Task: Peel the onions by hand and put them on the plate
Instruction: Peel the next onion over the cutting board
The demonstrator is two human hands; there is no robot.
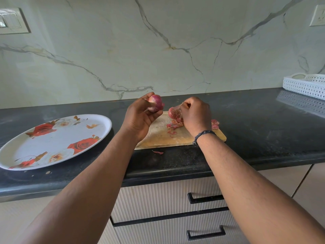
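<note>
no readable text, labels or numbers

Peeled onion (155, 105) held aloft; another (174, 113), seemingly unpeeled, on board; plate (52, 145) bare.

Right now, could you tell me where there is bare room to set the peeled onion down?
The flowered plate holds nothing yet. The cutting board is bare on its near left part; its far right is crowded with peels and a second onion at the right hand. Bare counter lies between board and white tray. The left hand holds the onion.
</note>
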